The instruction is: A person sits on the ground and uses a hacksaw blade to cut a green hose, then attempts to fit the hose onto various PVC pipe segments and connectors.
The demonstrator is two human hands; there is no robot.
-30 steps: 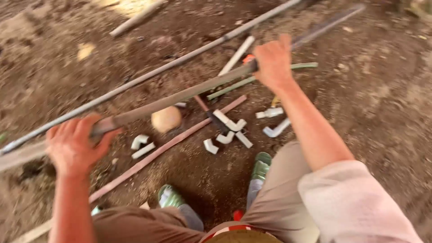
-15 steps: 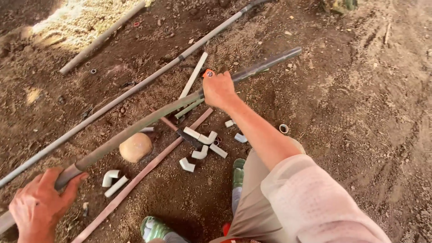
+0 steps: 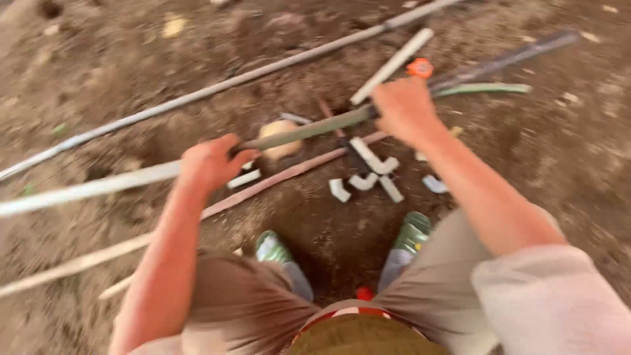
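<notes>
A person crouches over bare dirt ground, both hands clenched round one long grey pipe held across the knees. Left hand has slid inward along the pipe since half a sec ago, when it gripped far out near the end; now it sits much closer to the right hand, w/ only a short stretch of pipe between them. The closer grip likely gives more control of the middle section. Fingers of both hands wrap fully round the pipe, no gap showing, though blur hides detail.

Pipe runs from far beyond the left hand, low and pale, up past the right hand to a dark end well out. Small orange object just beyond the right hand; too blurred to tell what it is. Below the right hand, near the feet, lie white pipe fittings, elbows and short bits, in a loose cluster. Tan rounded stone sits just under the pipe between the hands. A reddish thin pipe lies on the ground beneath, and a long grey pipe lies well beyond both hands. Green shoes below the right arm.
</notes>
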